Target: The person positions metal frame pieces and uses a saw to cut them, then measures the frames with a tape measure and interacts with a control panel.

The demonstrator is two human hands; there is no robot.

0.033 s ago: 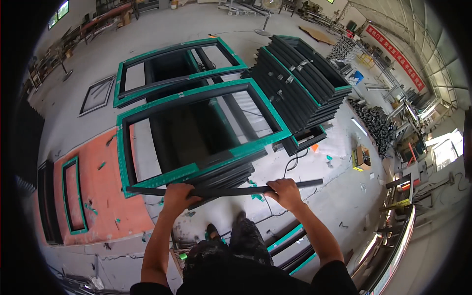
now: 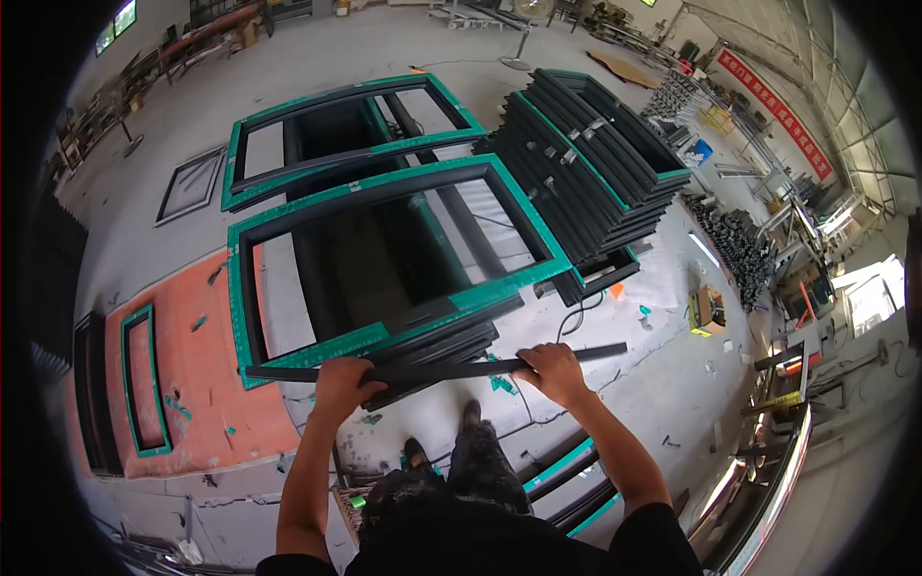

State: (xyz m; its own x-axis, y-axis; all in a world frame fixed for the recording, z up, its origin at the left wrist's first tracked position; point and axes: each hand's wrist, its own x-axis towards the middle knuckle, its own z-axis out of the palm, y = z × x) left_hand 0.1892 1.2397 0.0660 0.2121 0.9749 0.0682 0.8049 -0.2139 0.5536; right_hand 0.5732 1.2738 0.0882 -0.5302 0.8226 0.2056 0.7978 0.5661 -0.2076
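A long, thin dark profile strip [image 2: 451, 372] runs crosswise in front of me, gripped at two places. My left hand [image 2: 342, 389] is closed around it left of its middle, thumb toward the centre. Further right, my right hand [image 2: 554, 372] is closed around it too, and the strip's right end sticks out past that hand. Just beyond lies a stack of dark frames, its top frame [image 2: 389, 171] edged with green film. The strip's left part lies along this frame's near edge; whether it touches, I cannot tell.
Behind is another green-edged frame [image 2: 353, 88]. A tall stack of dark frames [image 2: 586, 144] stands at the right. An orange sheet [image 2: 206, 384] at the left carries a narrow frame [image 2: 144, 379]. A cardboard box [image 2: 709, 309] and film scraps lie on the floor.
My hands and the strip have shifted very slightly to the left, with the strip's right end a little higher. Both hands keep their hold.
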